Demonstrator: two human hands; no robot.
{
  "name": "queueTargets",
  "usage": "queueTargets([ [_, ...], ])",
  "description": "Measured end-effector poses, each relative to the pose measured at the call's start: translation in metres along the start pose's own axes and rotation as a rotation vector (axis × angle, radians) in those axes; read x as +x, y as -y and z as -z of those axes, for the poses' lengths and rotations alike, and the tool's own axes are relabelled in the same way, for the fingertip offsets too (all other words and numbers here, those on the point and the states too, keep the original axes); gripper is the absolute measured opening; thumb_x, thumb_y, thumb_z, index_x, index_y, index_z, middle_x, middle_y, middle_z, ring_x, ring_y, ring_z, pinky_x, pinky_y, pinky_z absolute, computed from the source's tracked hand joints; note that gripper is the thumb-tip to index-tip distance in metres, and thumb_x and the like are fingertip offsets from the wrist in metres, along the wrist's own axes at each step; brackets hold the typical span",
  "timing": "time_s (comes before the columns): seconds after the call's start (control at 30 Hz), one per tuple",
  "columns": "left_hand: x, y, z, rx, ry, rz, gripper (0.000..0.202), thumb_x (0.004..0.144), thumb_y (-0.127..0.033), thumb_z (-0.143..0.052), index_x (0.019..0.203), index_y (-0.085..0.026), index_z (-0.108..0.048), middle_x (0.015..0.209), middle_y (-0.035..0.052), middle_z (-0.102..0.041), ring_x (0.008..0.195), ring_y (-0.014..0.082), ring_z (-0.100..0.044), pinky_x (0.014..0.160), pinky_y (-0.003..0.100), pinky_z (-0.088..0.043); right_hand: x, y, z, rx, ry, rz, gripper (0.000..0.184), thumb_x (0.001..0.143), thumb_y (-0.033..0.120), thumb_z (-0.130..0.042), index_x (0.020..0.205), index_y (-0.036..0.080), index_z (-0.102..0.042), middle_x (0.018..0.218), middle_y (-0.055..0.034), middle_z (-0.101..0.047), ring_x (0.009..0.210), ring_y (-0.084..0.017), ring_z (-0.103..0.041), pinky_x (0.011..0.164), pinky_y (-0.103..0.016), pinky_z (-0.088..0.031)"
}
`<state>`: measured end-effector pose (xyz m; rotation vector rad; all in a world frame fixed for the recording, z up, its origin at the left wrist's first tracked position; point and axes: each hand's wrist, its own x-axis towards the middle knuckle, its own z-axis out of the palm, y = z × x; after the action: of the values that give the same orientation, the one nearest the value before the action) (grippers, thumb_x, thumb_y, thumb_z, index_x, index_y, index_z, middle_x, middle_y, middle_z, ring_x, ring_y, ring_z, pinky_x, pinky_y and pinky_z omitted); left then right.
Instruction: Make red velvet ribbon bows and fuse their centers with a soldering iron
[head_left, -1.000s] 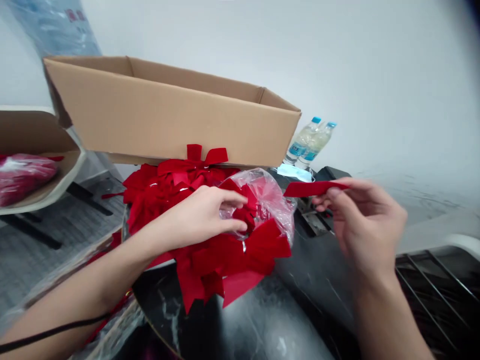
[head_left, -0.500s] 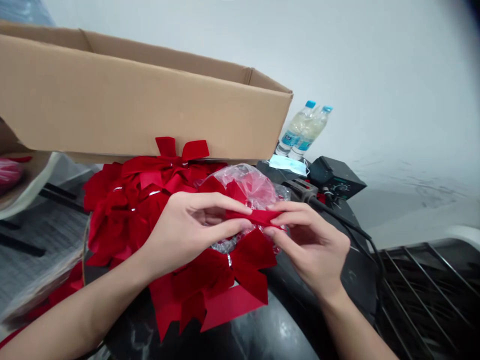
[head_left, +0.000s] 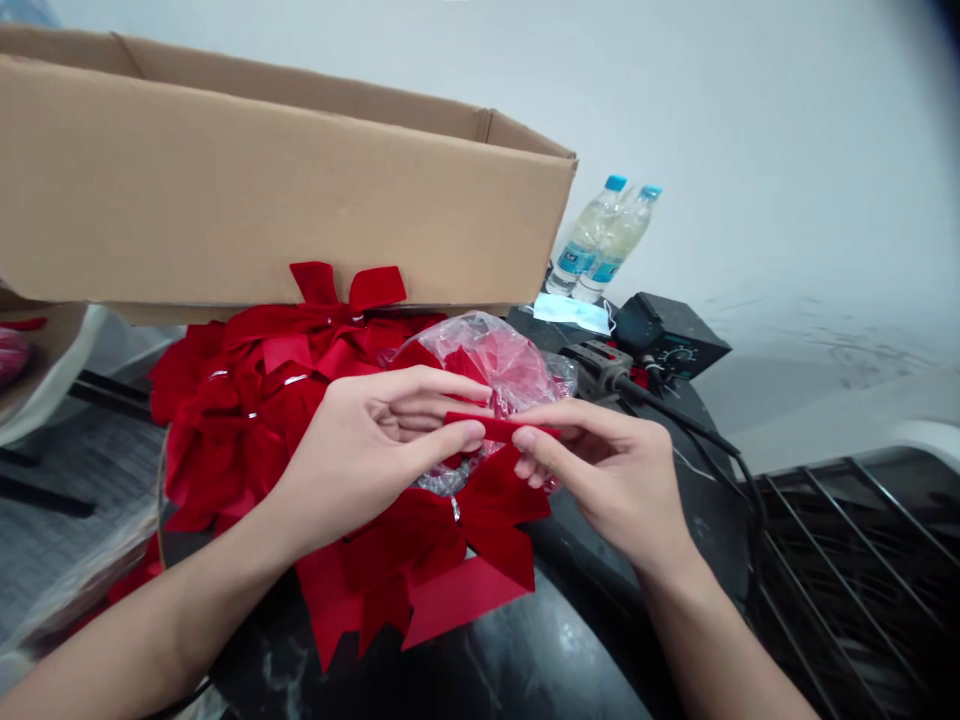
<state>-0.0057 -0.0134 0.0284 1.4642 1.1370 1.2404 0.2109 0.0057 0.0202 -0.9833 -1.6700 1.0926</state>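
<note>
Between my two hands is a narrow folded piece of red velvet ribbon (head_left: 499,429). My left hand (head_left: 382,440) pinches its left end between thumb and fingers. At the other end, the thumb and fingers of my right hand (head_left: 600,450) close on the ribbon. Just below lies a red velvet bow (head_left: 439,525) with a shiny silver tie at its middle, resting on the dark table. Behind the ribbon sits a clear plastic bag (head_left: 510,355) with red pieces in it. Several more red bows (head_left: 255,400) are heaped to the left, partly hidden by my left hand.
A long open cardboard box (head_left: 285,190) stands behind the bows. Two water bottles (head_left: 592,245), a blue face mask (head_left: 572,313) and a black device with a dial (head_left: 671,338) are at the back right. Cables cross the black marbled table (head_left: 525,660). A metal rack (head_left: 847,570) stands right.
My fingers have shifted on the ribbon, and its flat side now shows more between my thumbs. The whole view has moved slightly, with the box and bottles appearing a little higher.
</note>
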Motion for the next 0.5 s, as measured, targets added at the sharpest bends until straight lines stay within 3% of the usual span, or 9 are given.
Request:
queueTargets([
  [0.1,0.0006,-0.0008,0.0008,0.000,0.016,0.027,0.022,0.080,-0.025,-0.086,0.101,-0.026,-0.082,0.093,-0.0034,-0.084,0.082,0.0161,-0.081,0.079,0.018,-0.067,0.0017,0.0020,0.0014,0.022,0.027,-0.031,0.012,0.088,0.029,-0.080,0.098,0.022,-0.080,0.069,-0.0003,-0.077,0.058,-0.014,-0.072,0.055,-0.021,-0.062],
  [0.2,-0.0002,-0.0005,0.0000,0.012,0.024,0.032,0.021,0.081,-0.026,-0.086,0.102,-0.026,-0.083,0.092,-0.0027,-0.084,0.083,0.0181,-0.082,0.080,0.022,-0.068,0.0036,0.0035,0.0028,-0.041,0.067,-0.029,0.025,0.084,0.030,-0.084,0.108,0.025,-0.080,0.093,-0.0028,-0.081,0.073,-0.016,-0.077,0.064,-0.022,-0.063],
  [0.37,-0.0022,-0.0012,-0.0020,0.053,0.021,0.052,0.025,0.083,-0.029,-0.084,0.107,-0.024,-0.082,0.097,-0.0002,-0.084,0.084,0.0207,-0.082,0.081,0.027,-0.069,0.0019,0.0032,0.0038,-0.079,0.092,-0.046,0.014,0.086,0.031,-0.082,0.095,0.021,-0.080,0.070,0.0001,-0.076,0.052,-0.012,-0.068,0.049,-0.020,-0.057],
  [0.5,-0.0029,-0.0025,-0.0023,0.075,0.046,0.046,0.023,0.085,-0.030,-0.081,0.108,-0.023,-0.082,0.096,-0.0003,-0.084,0.080,0.0200,-0.082,0.079,0.027,-0.069,0.0006,0.0024,0.0047,-0.155,0.102,-0.018,0.012,0.089,0.032,-0.080,0.093,0.021,-0.078,0.079,-0.0004,-0.077,0.053,-0.011,-0.068,0.049,-0.020,-0.055],
])
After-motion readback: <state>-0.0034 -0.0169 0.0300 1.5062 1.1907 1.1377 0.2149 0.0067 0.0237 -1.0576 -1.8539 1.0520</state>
